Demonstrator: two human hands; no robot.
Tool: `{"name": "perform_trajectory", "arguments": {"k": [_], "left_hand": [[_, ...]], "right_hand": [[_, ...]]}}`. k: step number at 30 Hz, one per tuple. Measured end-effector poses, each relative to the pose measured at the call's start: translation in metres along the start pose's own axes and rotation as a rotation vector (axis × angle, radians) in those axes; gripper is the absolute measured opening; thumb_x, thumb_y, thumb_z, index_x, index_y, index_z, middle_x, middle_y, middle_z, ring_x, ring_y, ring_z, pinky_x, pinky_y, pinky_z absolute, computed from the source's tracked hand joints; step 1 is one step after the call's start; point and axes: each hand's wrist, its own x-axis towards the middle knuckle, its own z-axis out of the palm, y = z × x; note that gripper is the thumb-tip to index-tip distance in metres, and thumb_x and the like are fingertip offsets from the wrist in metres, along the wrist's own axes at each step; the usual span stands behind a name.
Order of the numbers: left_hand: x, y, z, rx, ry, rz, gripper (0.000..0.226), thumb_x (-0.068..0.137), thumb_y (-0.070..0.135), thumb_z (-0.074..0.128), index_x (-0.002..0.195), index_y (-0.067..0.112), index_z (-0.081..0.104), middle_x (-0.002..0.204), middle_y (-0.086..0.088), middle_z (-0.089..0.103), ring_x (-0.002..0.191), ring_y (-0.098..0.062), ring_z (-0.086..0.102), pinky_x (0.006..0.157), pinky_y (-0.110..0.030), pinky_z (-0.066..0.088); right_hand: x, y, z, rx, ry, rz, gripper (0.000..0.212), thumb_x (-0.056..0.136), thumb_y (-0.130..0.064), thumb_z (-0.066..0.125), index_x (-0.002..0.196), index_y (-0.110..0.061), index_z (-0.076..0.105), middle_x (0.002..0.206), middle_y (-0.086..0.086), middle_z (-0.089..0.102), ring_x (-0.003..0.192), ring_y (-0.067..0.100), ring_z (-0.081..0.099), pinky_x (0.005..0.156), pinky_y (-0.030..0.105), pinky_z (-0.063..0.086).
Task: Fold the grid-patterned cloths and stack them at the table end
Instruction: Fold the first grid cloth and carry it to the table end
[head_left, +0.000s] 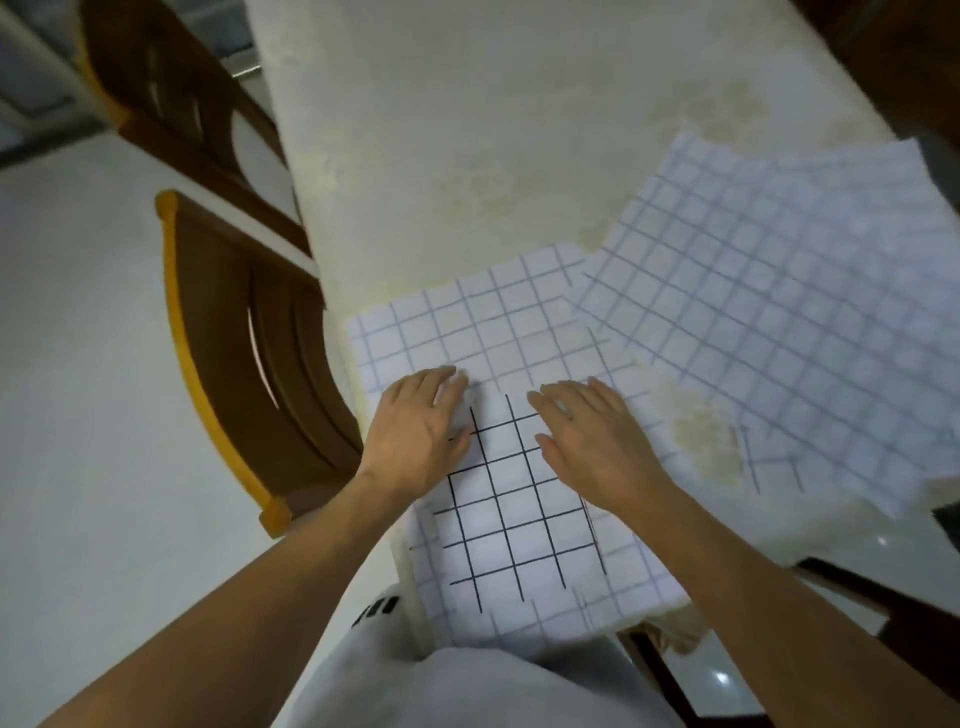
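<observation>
Cloth, black-grid (514, 509), folded: lies under left hand (421, 431) and right hand (592, 441), on top of a blue-grid cloth (467, 322) that reaches beyond the fingers (447, 384). Fingers: straight, slightly apart, pressed flat, gripping nothing. Unfolded cloth (779, 312): right of the fingers. Risk: layers slipping on the worktop (467, 130) under uneven pressure, skewing the fold.

Bare tablecloth (467, 130) beyond cloths (779, 291)

I'm looking at a home dining rm: long table (467, 130) w/ cream patterned cover running on beyond my left hand (415, 436), 2 wooden dining chairs (249, 364) sitting left of it, pale floor (78, 364) further left.
</observation>
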Motion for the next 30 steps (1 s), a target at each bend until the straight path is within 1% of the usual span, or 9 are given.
{"name": "perform_trajectory", "arguments": {"k": [5, 7, 10, 14, 17, 20, 24, 26, 30], "left_hand": [[-0.008, 0.007, 0.012, -0.02, 0.051, -0.081, 0.046, 0.074, 0.021, 0.077, 0.117, 0.009, 0.065, 0.11, -0.01, 0.065, 0.093, -0.031, 0.063, 0.081, -0.042, 0.05], [-0.007, 0.008, 0.014, -0.01, 0.047, -0.105, 0.044, 0.074, 0.021, 0.078, 0.114, 0.009, 0.066, 0.107, -0.01, 0.065, 0.09, -0.029, 0.062, 0.077, -0.042, 0.051], [-0.005, 0.009, 0.018, 0.019, 0.014, -0.13, 0.04, 0.077, 0.024, 0.074, 0.114, 0.01, 0.067, 0.107, -0.008, 0.064, 0.09, -0.028, 0.061, 0.074, -0.04, 0.05], [-0.002, 0.012, 0.025, -0.013, 0.012, -0.137, 0.041, 0.081, 0.023, 0.07, 0.119, 0.01, 0.065, 0.11, -0.009, 0.063, 0.09, -0.027, 0.059, 0.072, -0.038, 0.049], [-0.001, 0.013, 0.026, -0.025, 0.015, -0.15, 0.041, 0.082, 0.023, 0.069, 0.121, 0.011, 0.064, 0.113, -0.009, 0.063, 0.092, -0.026, 0.058, 0.073, -0.037, 0.049], [-0.001, 0.013, 0.026, -0.04, 0.031, -0.142, 0.039, 0.081, 0.021, 0.07, 0.118, 0.012, 0.065, 0.11, -0.008, 0.064, 0.089, -0.026, 0.058, 0.069, -0.036, 0.049], [0.0, 0.011, 0.028, -0.049, 0.051, -0.132, 0.037, 0.079, 0.021, 0.07, 0.115, 0.013, 0.066, 0.107, -0.007, 0.064, 0.088, -0.025, 0.057, 0.068, -0.036, 0.048], [0.001, 0.011, 0.028, -0.062, 0.052, -0.134, 0.038, 0.079, 0.02, 0.07, 0.115, 0.013, 0.066, 0.107, -0.007, 0.063, 0.089, -0.025, 0.057, 0.069, -0.036, 0.048], [0.005, 0.009, 0.026, -0.112, 0.044, -0.109, 0.042, 0.078, 0.02, 0.069, 0.12, 0.016, 0.064, 0.111, -0.006, 0.062, 0.094, -0.025, 0.058, 0.075, -0.037, 0.05]], "right_hand": [[0.034, 0.001, 0.006, 0.022, -0.094, -0.163, 0.038, 0.079, -0.024, 0.077, 0.113, -0.011, 0.066, 0.105, 0.007, 0.066, 0.097, 0.03, 0.063, 0.092, 0.045, 0.05], [0.047, -0.001, 0.007, 0.017, -0.161, -0.192, 0.039, 0.077, -0.025, 0.079, 0.111, -0.011, 0.067, 0.104, 0.006, 0.065, 0.096, 0.03, 0.062, 0.086, 0.043, 0.051], [0.065, -0.002, 0.006, 0.004, -0.266, -0.204, 0.039, 0.081, -0.029, 0.077, 0.114, -0.012, 0.067, 0.107, 0.006, 0.064, 0.099, 0.029, 0.06, 0.083, 0.043, 0.05], [0.079, 0.003, 0.002, 0.018, -0.371, -0.189, 0.044, 0.089, -0.037, 0.07, 0.125, -0.015, 0.062, 0.117, 0.005, 0.059, 0.107, 0.026, 0.055, 0.088, 0.04, 0.046], [0.084, 0.002, 0.003, 0.042, -0.418, -0.165, 0.051, 0.088, -0.044, 0.069, 0.13, -0.019, 0.056, 0.122, 0.001, 0.054, 0.112, 0.023, 0.05, 0.092, 0.037, 0.043], [0.092, 0.0, 0.003, 0.074, -0.472, -0.123, 0.054, 0.086, -0.049, 0.07, 0.128, -0.021, 0.052, 0.12, -0.003, 0.055, 0.114, 0.019, 0.048, 0.095, 0.034, 0.04], [0.1, 0.0, 0.002, 0.11, -0.553, -0.065, 0.051, 0.083, -0.051, 0.072, 0.121, -0.023, 0.053, 0.112, -0.006, 0.058, 0.109, 0.019, 0.048, 0.094, 0.035, 0.04], [0.104, -0.001, 0.003, 0.101, -0.585, -0.067, 0.047, 0.084, -0.053, 0.071, 0.117, -0.022, 0.056, 0.111, -0.004, 0.055, 0.108, 0.019, 0.048, 0.095, 0.036, 0.04], [0.106, -0.001, 0.003, 0.117, -0.639, -0.093, 0.043, 0.088, -0.048, 0.068, 0.121, -0.021, 0.061, 0.115, 0.0, 0.053, 0.112, 0.022, 0.047, 0.096, 0.037, 0.041]]}}
